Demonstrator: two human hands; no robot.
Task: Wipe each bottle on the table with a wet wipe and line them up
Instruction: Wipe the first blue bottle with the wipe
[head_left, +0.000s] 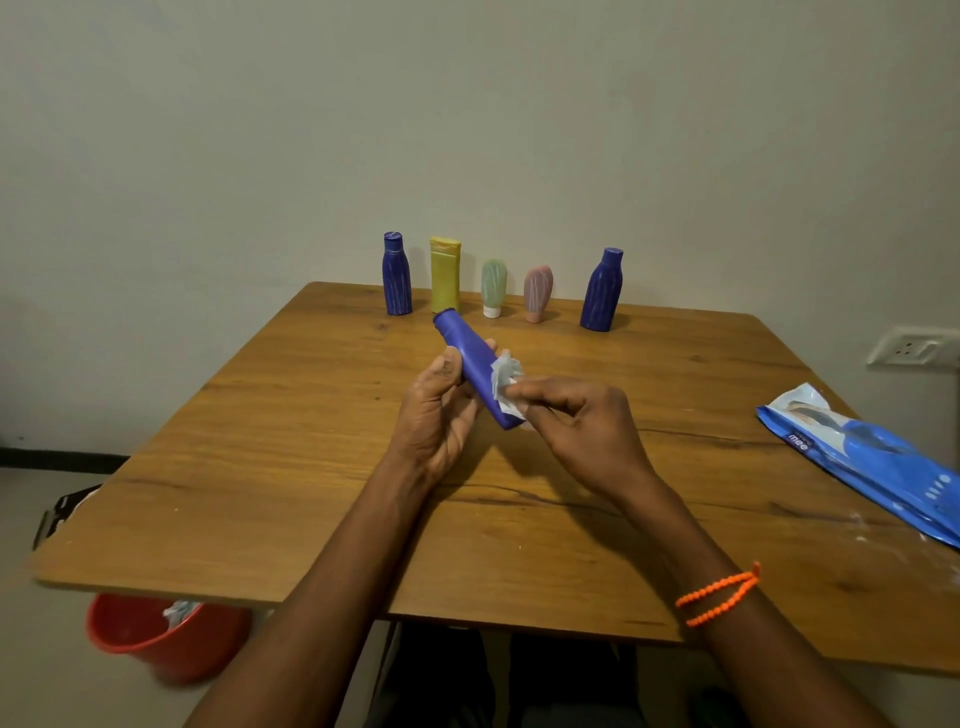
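Wooden table (260, 467), blue wet-wipe pack (872, 457) at right edge. Five upright bottles (496, 288) lined along far edge. Left hand (436, 410) curled round tilted blue bottle (475, 358), held above table centre. Right hand (582, 415) pinching crumpled wet wipe (504, 375) against bottle's side.

We are in a plain room of a home: a square wood-grain table (260, 467) pushed against a bare off-white painted wall (467, 130), a white wall socket (911, 347) at right, a red plastic bucket (156, 639) on the pale floor beneath the table's edge.
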